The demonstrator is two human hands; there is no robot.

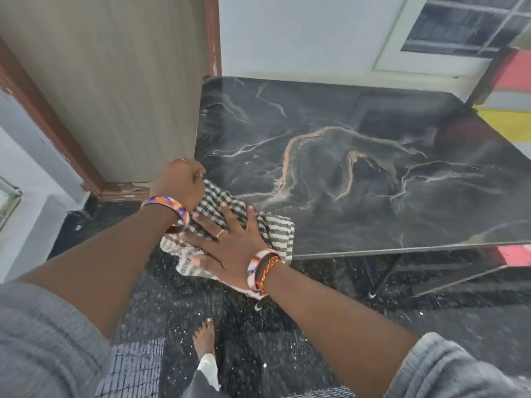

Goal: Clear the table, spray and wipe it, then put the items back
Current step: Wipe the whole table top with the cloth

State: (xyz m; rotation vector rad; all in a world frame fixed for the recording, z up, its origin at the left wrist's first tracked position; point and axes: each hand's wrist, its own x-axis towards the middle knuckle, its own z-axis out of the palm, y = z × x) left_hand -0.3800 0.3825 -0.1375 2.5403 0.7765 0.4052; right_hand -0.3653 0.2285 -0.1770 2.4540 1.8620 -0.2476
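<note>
A dark marble-patterned table (359,179) fills the middle and right of the head view, its top bare. A black-and-white checked cloth (275,234) lies bunched at the table's near left corner and hangs over the front edge. My left hand (179,180) is closed in a fist on the cloth's far end at the corner. My right hand (227,242) lies flat, fingers spread, pressing down on the middle of the cloth. Both wrists wear coloured bangles.
A wooden door (115,90) stands close against the table's left side. A white wall with a window (465,24) is behind the table. Black speckled floor (287,340) lies below, with my bare foot (205,336) on it. A colourful striped surface (514,81) is at far right.
</note>
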